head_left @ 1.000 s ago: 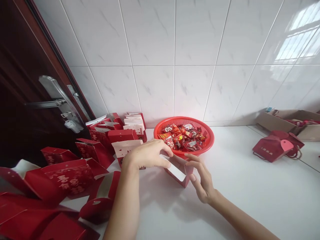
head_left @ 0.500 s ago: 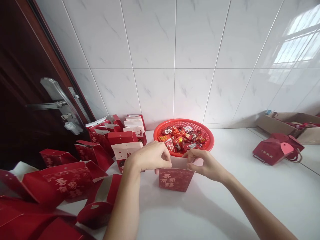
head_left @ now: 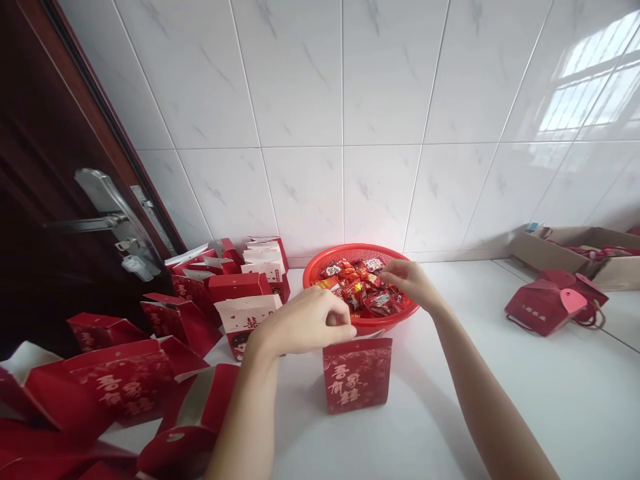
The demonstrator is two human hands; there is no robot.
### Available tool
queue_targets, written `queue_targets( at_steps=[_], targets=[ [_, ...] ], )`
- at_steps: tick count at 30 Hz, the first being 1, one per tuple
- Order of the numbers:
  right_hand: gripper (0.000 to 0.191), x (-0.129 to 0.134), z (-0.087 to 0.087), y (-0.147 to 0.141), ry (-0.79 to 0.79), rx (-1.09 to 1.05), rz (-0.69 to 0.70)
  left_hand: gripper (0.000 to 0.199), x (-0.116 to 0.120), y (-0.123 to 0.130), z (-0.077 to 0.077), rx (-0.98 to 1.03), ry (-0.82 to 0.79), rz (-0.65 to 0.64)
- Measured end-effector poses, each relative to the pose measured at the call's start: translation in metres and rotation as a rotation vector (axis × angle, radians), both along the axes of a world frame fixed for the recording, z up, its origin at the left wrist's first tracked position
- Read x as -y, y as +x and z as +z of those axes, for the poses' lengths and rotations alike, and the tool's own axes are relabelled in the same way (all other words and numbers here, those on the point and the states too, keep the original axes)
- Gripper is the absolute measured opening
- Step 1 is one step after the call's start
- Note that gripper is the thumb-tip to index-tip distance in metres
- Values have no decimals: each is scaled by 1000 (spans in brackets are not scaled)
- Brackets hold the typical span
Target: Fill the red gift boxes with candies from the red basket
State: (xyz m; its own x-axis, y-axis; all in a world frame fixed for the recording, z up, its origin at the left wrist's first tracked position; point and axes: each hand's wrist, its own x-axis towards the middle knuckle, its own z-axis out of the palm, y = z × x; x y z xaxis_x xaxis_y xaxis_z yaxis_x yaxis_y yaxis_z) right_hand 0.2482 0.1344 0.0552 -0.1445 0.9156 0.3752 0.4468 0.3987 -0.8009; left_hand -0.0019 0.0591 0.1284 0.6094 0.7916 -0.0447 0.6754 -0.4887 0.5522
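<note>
A red paper gift box with pale lettering stands upright on the white countertop, its top partly open. My left hand pinches the upper left edge of this box between thumb and fingers. Just behind it is a red plastic basket filled with wrapped candies, mostly red. My right hand is over the right side of the basket, fingers bent and slightly apart, tips close to the candies. No candy shows between those fingers.
Many red gift boxes crowd the left side, some with open tops, near a dark door with a metal handle. At right lie small maroon boxes with cords and a cardboard box. A tiled wall rises behind.
My right hand has left the top edge of the gift box and moved forward over the candy basket. The left hand stays at the box, which now faces more squarely toward me.
</note>
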Motion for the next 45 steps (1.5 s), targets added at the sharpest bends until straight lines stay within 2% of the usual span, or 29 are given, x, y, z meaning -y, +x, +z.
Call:
queue_targets(
  at_steps=[4,7,10,12,15,19,22,24,26,29,34,37,41,45],
  targets=[
    [12,-12,-20,-5,-108,328,-30,20,-20,8,-13,350,179,98],
    [9,-10,-22,-8,-216,483,40,20,-46,13,-33,442,284,193],
    [22,-7,-19,-9,-299,568,83,19,-70,15,-57,370,273,264],
    [26,-7,-17,-10,-328,618,92,19,-79,17,-70,294,201,274],
    [28,-5,-14,-14,-342,659,117,16,-81,22,-80,93,109,256],
    [31,3,-10,-16,-385,708,226,12,-75,28,-77,-80,11,193],
    [41,7,-5,-11,-383,711,308,23,-71,29,-73,-123,-93,161],
    [45,6,-4,-4,-334,649,267,31,-70,28,-73,-134,-104,154],
    [50,4,-5,2,-277,626,149,38,-70,27,-74,-149,-82,150],
    [55,-1,-8,6,-309,755,74,50,-74,25,-76,-177,-62,135],
    [44,-4,-13,0,-369,829,219,50,-84,25,-80,-154,-120,62],
    [40,-5,-15,-5,-361,817,227,49,-87,26,-82,-180,-138,18],
    [12,-7,-17,-5,-294,748,221,51,-87,28,-81,-194,-165,16],
    [26,-9,-19,-4,-193,515,189,51,-86,28,-79,-199,-180,3]
  ],
)
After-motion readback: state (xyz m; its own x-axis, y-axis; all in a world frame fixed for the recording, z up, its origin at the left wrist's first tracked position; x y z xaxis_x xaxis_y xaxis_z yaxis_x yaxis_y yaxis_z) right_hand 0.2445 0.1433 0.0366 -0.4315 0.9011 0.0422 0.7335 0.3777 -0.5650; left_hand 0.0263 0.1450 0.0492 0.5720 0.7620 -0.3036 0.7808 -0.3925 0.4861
